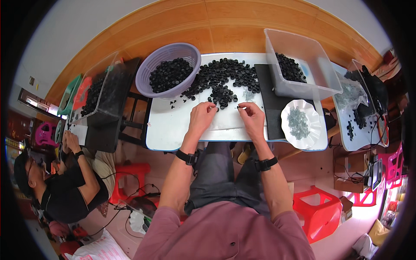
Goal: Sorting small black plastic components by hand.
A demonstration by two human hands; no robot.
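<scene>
My left hand (pixel 203 117) is over the white table (pixel 169 128), thumb and fingers pinched at the near edge of a heap of small round black caps (pixel 222 95). Something dark shows at its fingertips, too small to name. A short gap away, my right hand (pixel 252 118) is also closed in a pinch. A tiny dark piece (pixel 238 107) sticks out from its fingertips; its kind cannot be made out. Behind the right hand lie small clear pieces (pixel 248 95). More black caps spread across the far part of the table.
A lavender basket (pixel 143 80) of black caps stands at far left. A clear plastic bin (pixel 303 90) stands at far right, beyond a black mat (pixel 273 119) and a white scalloped plate (pixel 318 138) with clear pieces. Left, another person (pixel 69 190) works; red stools (pixel 318 212) stand below.
</scene>
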